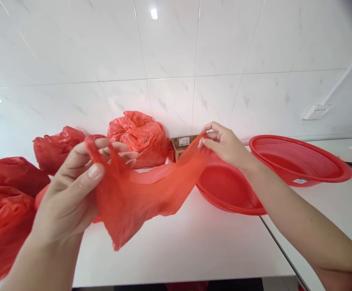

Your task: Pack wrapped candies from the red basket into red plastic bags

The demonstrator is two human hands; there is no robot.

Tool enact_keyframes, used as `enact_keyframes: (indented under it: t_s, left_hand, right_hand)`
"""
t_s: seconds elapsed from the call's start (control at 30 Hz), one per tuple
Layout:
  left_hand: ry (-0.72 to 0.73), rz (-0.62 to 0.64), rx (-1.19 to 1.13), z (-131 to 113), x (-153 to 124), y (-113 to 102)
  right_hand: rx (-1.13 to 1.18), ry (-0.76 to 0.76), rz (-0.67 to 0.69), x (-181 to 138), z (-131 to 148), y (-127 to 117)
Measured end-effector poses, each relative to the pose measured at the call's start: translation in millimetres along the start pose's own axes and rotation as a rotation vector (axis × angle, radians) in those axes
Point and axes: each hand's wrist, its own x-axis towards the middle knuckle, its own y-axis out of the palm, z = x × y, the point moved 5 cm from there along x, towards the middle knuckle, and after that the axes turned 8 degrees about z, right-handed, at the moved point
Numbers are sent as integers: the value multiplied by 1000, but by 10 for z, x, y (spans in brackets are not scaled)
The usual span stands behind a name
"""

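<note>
I hold an empty red plastic bag (139, 194) stretched between both hands above a white counter (194, 242). My left hand (73, 190) grips one handle end of the bag, with thumb and fingers closed round it. My right hand (223, 143) pinches the other handle end, raised to the right. The bag sags in the middle and hangs down toward the counter.
Several stuffed red plastic bags lie at the left (3, 210), back left (56, 147) and back middle (141, 137). A small cardboard box (182, 145) stands against the tiled wall. Two red mesh baskets sit at the right (227, 194) (300, 159). A wall socket (317, 111) is at the far right.
</note>
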Motion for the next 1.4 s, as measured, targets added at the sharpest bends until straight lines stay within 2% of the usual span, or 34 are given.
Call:
enact_keyframes:
  t_s: [0.13,0.27,0.37,0.43,0.53,0.67,0.73,0.77,0.93,1.03,1.13,1.2,1.3,1.33,1.4]
  left_hand:
    - [30,-41,-4,28,18,-75]
    - [-37,-24,-18,179,-18,-242]
    - [12,-6,-3,159,-33,-261]
    - [-33,83,76,143,-4,-152]
    - [-229,288,255,192,91,120]
    - [-411,523,320,277,237,439]
    - [-449,553,303,298,286,500]
    - [-464,538,287,305,301,500]
    - [-525,438,158,357,286,397]
    - [-531,415,121,418,277,355]
    - [-475,413,143,432,301,346]
    - [-407,454,202,388,322,359]
    - [-337,537,423,297,341,365]
    - [-328,551,521,275,346,355]
    - [-238,488,671,210,379,314]
  right_hand:
    - [49,27,6,-123,-110,-14]
    - [39,36,129,-196,-127,24]
    - [59,-5,66,-182,-24,19]
    - [57,-55,43,-138,129,61]
    - [20,-182,121,-22,483,243]
    - [-19,-419,411,162,968,649]
    - [-32,-490,516,250,1081,810]
    - [-29,-506,525,295,1095,852]
    - [70,-456,421,404,840,794]
    - [99,-376,454,330,634,763]
    - [167,-342,356,167,590,704]
    - [175,-365,347,21,641,707]
    - [123,-440,466,-128,692,800]
    - [125,-449,453,-121,667,817]
    - [192,-430,342,-21,545,830]
